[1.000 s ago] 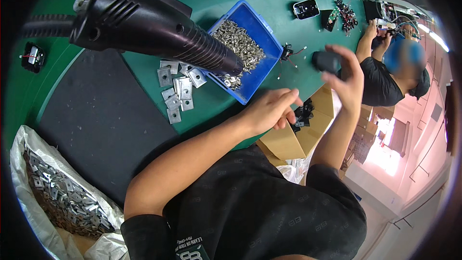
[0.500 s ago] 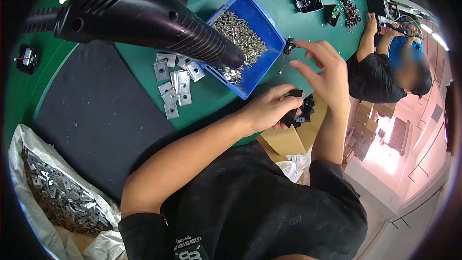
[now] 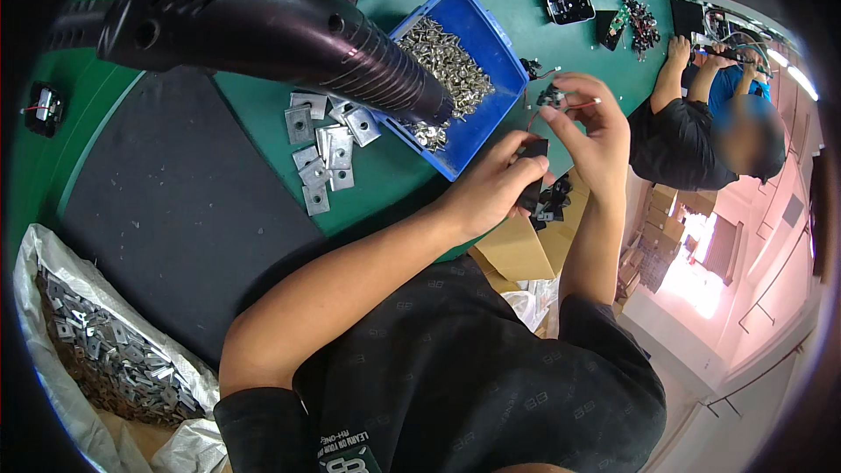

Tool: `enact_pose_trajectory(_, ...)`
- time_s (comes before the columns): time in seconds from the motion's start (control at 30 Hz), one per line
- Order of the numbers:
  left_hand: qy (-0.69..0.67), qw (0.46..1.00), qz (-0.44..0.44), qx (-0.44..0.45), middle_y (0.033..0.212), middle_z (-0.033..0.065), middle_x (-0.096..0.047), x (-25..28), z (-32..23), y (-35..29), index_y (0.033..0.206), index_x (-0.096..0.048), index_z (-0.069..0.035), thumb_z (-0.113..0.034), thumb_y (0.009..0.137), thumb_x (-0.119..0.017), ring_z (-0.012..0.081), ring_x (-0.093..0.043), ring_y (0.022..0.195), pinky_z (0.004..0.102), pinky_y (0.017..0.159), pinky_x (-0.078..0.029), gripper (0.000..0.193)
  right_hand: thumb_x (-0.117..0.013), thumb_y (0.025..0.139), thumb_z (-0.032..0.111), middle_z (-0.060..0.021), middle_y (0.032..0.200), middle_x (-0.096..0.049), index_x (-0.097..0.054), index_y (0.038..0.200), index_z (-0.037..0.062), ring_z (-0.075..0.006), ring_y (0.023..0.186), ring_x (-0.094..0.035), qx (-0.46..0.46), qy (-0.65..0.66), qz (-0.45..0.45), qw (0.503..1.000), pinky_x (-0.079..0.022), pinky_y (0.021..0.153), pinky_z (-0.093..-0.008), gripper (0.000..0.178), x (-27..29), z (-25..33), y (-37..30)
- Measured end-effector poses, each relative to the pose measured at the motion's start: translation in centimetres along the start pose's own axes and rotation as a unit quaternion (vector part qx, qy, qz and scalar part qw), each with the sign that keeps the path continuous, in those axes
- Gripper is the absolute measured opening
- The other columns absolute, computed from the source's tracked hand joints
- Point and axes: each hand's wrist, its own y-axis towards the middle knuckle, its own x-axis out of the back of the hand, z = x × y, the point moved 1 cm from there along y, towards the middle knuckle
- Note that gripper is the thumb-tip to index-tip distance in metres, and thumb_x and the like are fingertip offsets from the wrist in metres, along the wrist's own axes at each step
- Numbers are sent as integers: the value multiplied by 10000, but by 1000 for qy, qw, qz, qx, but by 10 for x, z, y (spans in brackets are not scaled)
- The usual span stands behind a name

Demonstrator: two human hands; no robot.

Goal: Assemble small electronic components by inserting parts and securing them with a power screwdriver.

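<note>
Right grip is pinching a small wired module over the counter, near the blue bin; left grip is grasping a black housing. Both are looking light, stiff (module's leads likely fragile); its body is offering the safer hold.

Pale printed lettering stands on the black shirt and its dark patch.
</note>
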Motion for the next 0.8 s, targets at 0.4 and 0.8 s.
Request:
enact_pose_trajectory(0.4,-87,993,43,-65,1007,81,-611,1,-8,-4,1333,-401,-49,-264,948,-427,88,-561,712,226,545,-439,442,-760,704,-22,-84,944,-636,-642,950,-30,-133,804,-630,-62,90,130,985,-526,709,-270,272,23,6,-25)
enact_pose_trajectory(0.8,-83,995,50,-25,953,18,-601,2,-4,-3,1232,-494,-64,-326,961,-386,63,-539,698,221,561,-428,393,-722,674,23,-110,919,-665,-672,988,11,-219,820,-645,64,-114,163,978,-500,748,-309,318,24,32,-35)
